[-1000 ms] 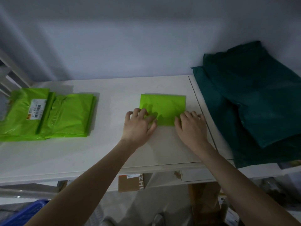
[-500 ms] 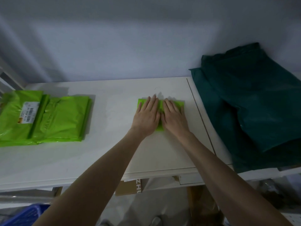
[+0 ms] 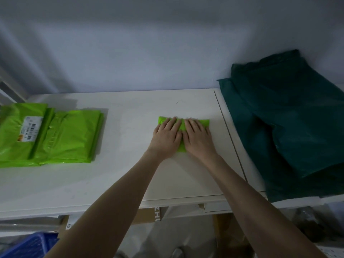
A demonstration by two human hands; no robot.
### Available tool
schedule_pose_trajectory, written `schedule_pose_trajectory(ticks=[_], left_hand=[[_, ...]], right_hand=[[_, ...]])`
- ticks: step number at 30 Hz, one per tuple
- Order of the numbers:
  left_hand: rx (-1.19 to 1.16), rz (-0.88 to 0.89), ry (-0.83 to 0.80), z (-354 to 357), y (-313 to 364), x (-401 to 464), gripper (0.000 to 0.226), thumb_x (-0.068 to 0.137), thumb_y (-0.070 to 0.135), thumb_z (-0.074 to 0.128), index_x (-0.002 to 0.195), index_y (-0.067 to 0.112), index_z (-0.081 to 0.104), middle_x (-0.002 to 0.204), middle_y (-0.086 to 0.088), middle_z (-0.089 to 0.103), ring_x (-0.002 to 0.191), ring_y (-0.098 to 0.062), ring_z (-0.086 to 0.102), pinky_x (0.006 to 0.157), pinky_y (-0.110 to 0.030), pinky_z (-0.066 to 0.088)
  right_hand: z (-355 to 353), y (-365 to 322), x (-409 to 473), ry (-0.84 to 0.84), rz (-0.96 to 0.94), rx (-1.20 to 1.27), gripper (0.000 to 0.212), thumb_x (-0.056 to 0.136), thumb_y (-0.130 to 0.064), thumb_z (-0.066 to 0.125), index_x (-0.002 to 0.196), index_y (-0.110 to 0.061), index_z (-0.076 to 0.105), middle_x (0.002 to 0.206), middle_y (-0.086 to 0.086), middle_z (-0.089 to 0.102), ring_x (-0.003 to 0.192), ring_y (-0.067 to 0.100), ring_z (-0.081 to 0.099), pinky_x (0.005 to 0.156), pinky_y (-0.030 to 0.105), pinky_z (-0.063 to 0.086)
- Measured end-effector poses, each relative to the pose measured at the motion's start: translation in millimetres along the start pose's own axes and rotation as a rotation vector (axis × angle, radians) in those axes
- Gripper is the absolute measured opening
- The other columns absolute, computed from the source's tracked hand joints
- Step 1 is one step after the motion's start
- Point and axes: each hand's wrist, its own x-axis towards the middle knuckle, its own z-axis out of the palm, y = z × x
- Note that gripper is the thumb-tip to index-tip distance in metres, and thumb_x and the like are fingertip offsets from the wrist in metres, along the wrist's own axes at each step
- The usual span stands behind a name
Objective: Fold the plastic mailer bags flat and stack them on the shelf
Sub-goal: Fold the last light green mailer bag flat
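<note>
Pressing flat on the small folded lime-green plastic mailer bag (image 3: 202,121) at the centre of the white shelf (image 3: 130,112), I see the left hand (image 3: 166,139) and right hand (image 3: 198,139) side by side, fingers straight, gripping nothing. At 9 o'clock lies the stack of lime-green mailers (image 3: 61,135); at 3 o'clock, dark green bags (image 3: 290,118).

Both hands slid onto the folded mailer (image 3: 203,121).
</note>
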Motion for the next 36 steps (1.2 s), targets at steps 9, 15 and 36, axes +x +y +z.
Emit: schedule_pose_trajectory(ticks=[9, 15, 36], left_hand=[[-0.038, 0.099, -0.044, -8, -9, -4, 0.084, 0.077, 0.052, -0.006, 0.149, 0.019, 0.021, 0.157, 0.000, 0.017, 0.146, -0.019, 0.010, 0.116, -0.033, 0.007], [0.016, 0.156, -0.107, -23, -20, -25, 0.047, 0.101, 0.041, 0.022, 0.148, 0.035, 0.019, 0.159, 0.005, -0.009, 0.146, -0.018, -0.011, 0.115, -0.043, -0.007], [-0.511, -0.181, 0.228, -65, -73, -81, 0.079, 0.086, 0.048, 0.058, 0.146, 0.011, 0.022, 0.151, -0.011, 0.023, 0.140, -0.024, 0.026, 0.112, -0.033, 0.025]], right_hand=[[-16, -1, -3, -0.067, 0.018, 0.017, 0.051, 0.097, -0.040, 0.034, 0.143, -0.021, 0.031, 0.150, -0.001, 0.032, 0.136, 0.022, 0.028, 0.105, 0.044, 0.029], [-32, -6, -20, -0.106, 0.033, -0.053, 0.068, 0.088, -0.056, 0.039, 0.145, -0.022, 0.024, 0.141, 0.003, 0.037, 0.128, 0.027, 0.030, 0.098, 0.045, 0.029], [-44, -87, -27, -0.036, 0.378, 0.883, 0.032, 0.071, -0.012, 0.077, 0.075, -0.024, 0.048, 0.093, 0.013, 0.066, 0.089, 0.029, 0.065, 0.078, 0.039, 0.051]])
